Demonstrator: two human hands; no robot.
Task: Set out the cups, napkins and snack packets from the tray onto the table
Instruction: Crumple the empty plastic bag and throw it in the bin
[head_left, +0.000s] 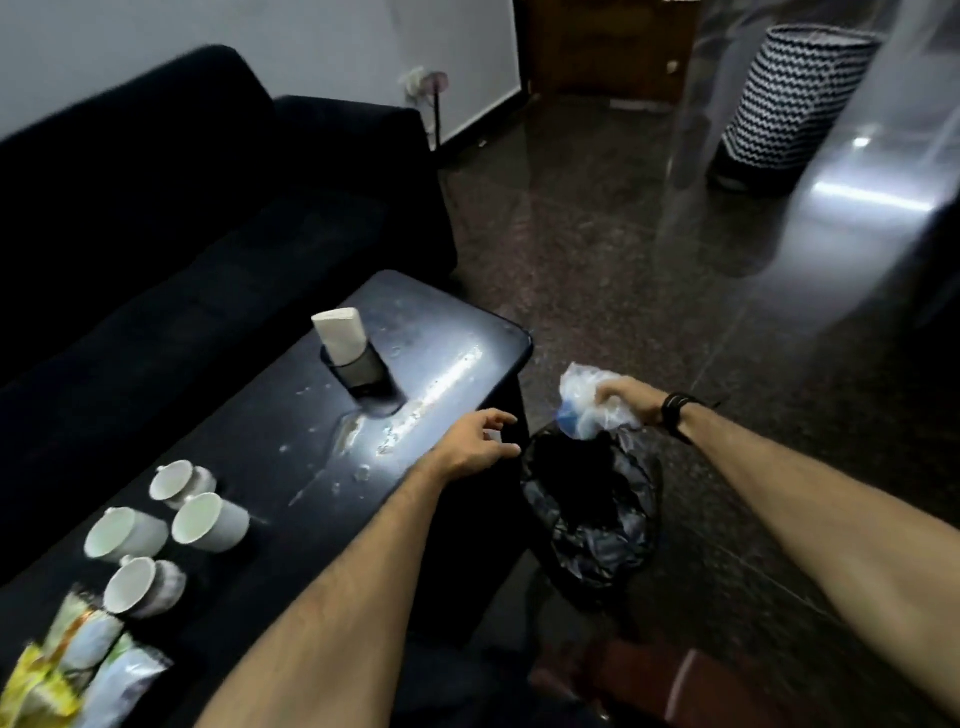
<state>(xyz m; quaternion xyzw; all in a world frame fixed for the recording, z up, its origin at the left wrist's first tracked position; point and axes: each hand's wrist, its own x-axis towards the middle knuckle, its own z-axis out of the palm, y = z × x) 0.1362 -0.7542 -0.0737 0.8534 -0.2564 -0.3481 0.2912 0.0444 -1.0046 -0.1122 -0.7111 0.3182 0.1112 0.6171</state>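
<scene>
Item: crumpled clear plastic wrapper (592, 402), clenched in our right hand (631, 402), directly above the black-lined bin (589, 519) beside the tabletop (291, 441). Left hand (475, 441) loosely spread, empty. Cups (208, 522), napkins (340, 332), snack packets (78, 660) on tabletop, leftward.

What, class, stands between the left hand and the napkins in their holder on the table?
Nothing visible. The left hand hovers open over the table near its edge, and only bare, shiny tabletop lies between it and the napkins standing in the holder.
</scene>
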